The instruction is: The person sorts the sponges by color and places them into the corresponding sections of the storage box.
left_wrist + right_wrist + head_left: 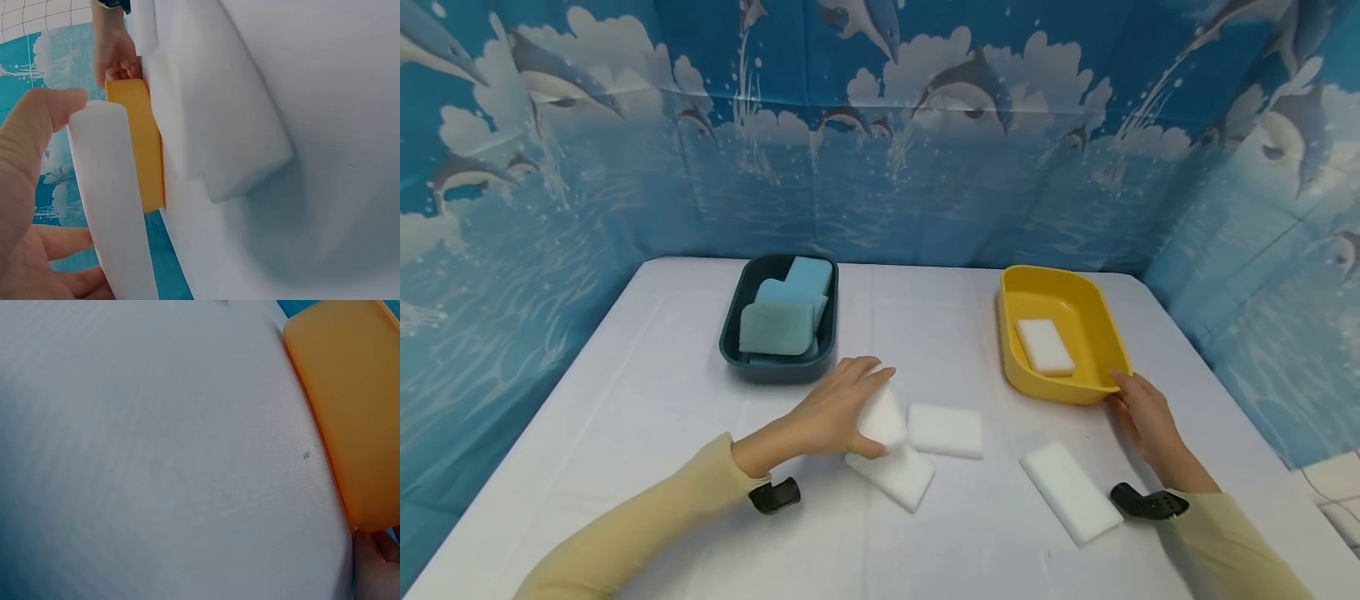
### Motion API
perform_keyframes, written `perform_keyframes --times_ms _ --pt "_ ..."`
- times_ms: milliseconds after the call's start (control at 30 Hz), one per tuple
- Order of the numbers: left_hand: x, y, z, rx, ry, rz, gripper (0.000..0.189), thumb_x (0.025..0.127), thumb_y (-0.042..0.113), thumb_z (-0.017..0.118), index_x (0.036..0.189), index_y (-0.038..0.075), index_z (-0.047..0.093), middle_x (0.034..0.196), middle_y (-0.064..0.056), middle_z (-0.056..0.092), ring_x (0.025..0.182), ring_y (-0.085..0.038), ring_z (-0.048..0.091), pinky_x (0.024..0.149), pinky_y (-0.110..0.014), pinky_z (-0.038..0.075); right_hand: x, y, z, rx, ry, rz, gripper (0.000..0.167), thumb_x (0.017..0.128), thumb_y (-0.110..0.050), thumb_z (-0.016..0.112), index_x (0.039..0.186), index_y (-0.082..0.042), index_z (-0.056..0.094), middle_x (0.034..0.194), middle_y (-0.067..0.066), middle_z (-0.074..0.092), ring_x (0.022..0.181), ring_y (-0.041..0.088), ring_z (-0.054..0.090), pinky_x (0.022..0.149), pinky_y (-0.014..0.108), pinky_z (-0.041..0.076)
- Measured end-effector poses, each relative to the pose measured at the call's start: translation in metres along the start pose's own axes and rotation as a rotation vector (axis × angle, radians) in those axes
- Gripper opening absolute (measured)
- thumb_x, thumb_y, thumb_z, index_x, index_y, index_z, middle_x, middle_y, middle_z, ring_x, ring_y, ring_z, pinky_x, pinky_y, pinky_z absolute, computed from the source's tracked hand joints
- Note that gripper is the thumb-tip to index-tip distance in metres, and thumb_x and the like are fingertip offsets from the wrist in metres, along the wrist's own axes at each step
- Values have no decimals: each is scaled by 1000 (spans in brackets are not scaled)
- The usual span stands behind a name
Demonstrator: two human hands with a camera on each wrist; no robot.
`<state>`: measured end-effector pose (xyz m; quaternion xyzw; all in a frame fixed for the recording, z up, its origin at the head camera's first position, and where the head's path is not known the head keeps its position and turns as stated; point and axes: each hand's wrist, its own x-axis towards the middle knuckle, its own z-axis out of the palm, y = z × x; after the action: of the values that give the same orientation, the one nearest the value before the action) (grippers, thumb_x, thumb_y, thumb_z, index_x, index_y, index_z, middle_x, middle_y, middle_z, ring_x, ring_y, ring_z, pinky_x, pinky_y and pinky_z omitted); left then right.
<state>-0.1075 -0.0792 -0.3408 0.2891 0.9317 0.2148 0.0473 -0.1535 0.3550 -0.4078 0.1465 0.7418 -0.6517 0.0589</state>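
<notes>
My left hand (831,410) pinches a white sponge (883,417) between thumb and fingers, tilted above the table. In the left wrist view the held sponge (112,194) stands on edge between the thumb and the fingers. Just below it lies a second white sponge (898,479), with a third (946,431) to its right. My right hand (1150,425) holds the near right corner of a yellow tub (1093,333), thumb at the rim and fingers beneath. One white sponge (1045,346) lies inside that tub. In the right wrist view the fingers touch the tub's corner.
A dark teal tub (730,329) with several blue-green sponges (777,327) stands at the back left. Another white sponge (1071,492) lies near the right forearm. A white cloth (940,542) covers the table; a dolphin-print curtain (880,192) hangs behind.
</notes>
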Motion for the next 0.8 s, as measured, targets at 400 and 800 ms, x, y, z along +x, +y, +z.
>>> perform_keyframes --times_ms 400,800 --pt "45 26 -3 -12 -5 53 93 69 43 80 145 13 34 149 -12 32 134 -27 31 107 -46 37 0 -2 1 4 13 13 88 92 -56 44 151 -3 4 154 8 13 124 5 32 77 -2 44" --pt "87 47 -5 25 -28 44 95 72 48 76 148 17 28 154 -7 24 139 -24 24 111 -45 33 -1 2 -3 -1 -19 -6 85 95 -51 43 150 1 3 149 9 19 118 -1 36 77 -2 44"
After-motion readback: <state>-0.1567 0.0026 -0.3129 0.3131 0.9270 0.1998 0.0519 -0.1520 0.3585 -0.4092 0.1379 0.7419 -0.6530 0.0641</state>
